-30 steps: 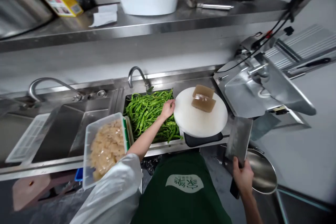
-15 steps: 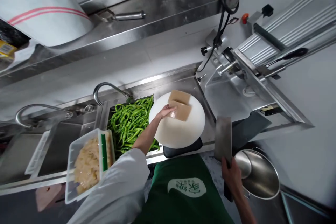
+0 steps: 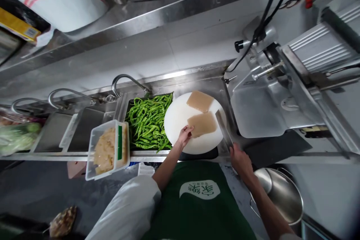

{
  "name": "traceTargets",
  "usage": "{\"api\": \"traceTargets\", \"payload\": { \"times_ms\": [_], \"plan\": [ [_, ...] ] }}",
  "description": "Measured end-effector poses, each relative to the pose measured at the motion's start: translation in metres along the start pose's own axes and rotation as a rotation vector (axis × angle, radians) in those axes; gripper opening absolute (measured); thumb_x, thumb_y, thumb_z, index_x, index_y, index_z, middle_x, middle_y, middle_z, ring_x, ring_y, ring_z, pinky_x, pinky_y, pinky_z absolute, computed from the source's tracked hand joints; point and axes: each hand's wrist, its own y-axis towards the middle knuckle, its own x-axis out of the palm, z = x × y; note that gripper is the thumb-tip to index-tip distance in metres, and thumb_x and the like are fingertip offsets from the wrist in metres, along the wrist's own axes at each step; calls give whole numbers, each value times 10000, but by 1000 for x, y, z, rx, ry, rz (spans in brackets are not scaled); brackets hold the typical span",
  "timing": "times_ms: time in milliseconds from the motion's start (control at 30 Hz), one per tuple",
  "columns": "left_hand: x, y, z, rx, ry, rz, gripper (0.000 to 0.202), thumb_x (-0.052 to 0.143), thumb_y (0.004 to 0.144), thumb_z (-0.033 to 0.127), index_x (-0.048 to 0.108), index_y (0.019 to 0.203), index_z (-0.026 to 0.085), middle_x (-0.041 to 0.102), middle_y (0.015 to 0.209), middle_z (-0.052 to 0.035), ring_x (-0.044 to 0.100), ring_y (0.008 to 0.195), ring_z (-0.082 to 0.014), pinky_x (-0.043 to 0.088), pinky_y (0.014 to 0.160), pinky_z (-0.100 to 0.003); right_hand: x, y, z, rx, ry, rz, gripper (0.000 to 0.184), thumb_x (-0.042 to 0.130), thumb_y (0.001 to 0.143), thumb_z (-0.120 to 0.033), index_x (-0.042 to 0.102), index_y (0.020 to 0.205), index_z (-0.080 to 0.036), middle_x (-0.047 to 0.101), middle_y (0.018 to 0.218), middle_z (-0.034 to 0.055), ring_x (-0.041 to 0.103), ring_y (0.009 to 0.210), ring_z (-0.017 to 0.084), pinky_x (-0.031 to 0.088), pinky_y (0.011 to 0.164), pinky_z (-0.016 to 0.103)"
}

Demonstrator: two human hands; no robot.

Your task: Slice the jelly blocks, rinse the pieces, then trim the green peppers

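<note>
Head view: the left hand (image 3: 185,135) rests loose fingers on the near slab (image 3: 203,124). At its 3 o'clock, the right hand (image 3: 238,158) clamps a cleaver (image 3: 224,133).

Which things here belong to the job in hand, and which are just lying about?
In hand: left hand, near slab, right hand, cleaver, cutting board, far slab.
Lying about: green peppers, tub of pieces, steel pot, slicer, taps.

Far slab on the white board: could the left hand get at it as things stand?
Probably yes. The left hand touches the near slab; the far slab lies uncovered just beyond, and the right hand holds the cleaver aside.
</note>
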Motion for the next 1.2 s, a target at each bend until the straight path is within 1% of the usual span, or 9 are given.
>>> {"api": "traceTargets", "payload": {
  "times_ms": [100, 333, 533, 733, 867, 967, 1033, 1100, 1200],
  "plan": [
    [-6, -6, -2, 63, -54, 83, 724, 1004, 570, 345, 649, 1180, 183, 764, 916, -31, 723, 768, -151, 569, 725, -263, -2, 8, -18, -27, -83, -51, 396, 250, 1117, -316, 560, 1284, -135, 743, 928, 167, 740, 875, 300, 420, 722, 338],
    [2, -4, 5, 115, 54, 66, 985, 977, 653, 407, 485, 1492, 252, 765, 1013, -54, 731, 863, -197, 588, 777, -298, 21, 10, -46, -155, -128, -86, 356, 295, 1051, -144, 526, 1322, -121, 753, 928, 159, 723, 855, 278, 420, 768, 340],
    [-55, -23, 14, 265, 175, 146, 949, 907, 750, 447, 436, 1552, 257, 722, 1230, -90, 710, 1062, -209, 590, 934, -323, 45, -3, -90, -238, -155, -139, 325, 354, 1047, -149, 502, 1333, -108, 736, 893, 146, 732, 846, 285, 440, 760, 332],
    [-104, -32, 23, 246, 408, 37, 1013, 929, 709, 411, 440, 1581, 250, 668, 1128, -65, 680, 753, -138, 575, 679, -252, 42, -6, -115, -128, -138, -118, 336, 267, 1110, -275, 514, 1265, -107, 733, 905, 165, 734, 853, 292, 434, 733, 338],
    [-118, -35, 23, 373, 530, 155, 846, 848, 793, 459, 500, 1530, 232, 610, 1183, -92, 663, 774, -143, 575, 714, -283, 36, -18, -124, -97, -137, -63, 295, 296, 1119, -297, 513, 1221, -126, 721, 858, 131, 718, 797, 265, 395, 684, 310],
    [-130, -42, 24, 611, 594, 357, 620, 664, 944, 497, 524, 1473, 204, 571, 1274, -141, 650, 989, -212, 569, 904, -358, 41, -36, -150, -75, -112, -11, 261, 313, 1119, -275, 512, 1196, -124, 704, 803, 108, 701, 744, 239, 349, 640, 292],
    [-139, -46, 25, 711, 672, 423, 415, 560, 1003, 464, 616, 1312, 193, 597, 1205, -142, 613, 1079, -246, 527, 1012, -409, 45, -46, -172, -109, -72, -12, 252, 321, 1121, -281, 516, 1186, -136, 693, 771, 84, 682, 709, 226, 318, 625, 291],
    [-145, -50, 26, 727, 780, 333, 265, 541, 1012, 418, 689, 1068, 206, 633, 1068, -130, 600, 1087, -274, 482, 1074, -467, 47, -50, -187, -125, -31, -20, 256, 324, 1124, -290, 525, 1187, -144, 686, 758, 68, 659, 682, 215, 295, 623, 296],
    [-142, -54, 25, 684, 923, -22, 143, 684, 934, 358, 737, 898, 231, 685, 1056, -135, 587, 1186, -327, 369, 1178, -557, 43, -52, -188, -11, 8, 27, 285, 317, 1121, -288, 543, 1194, -131, 690, 786, 84, 625, 669, 201, 277, 626, 300]
  ]
}}
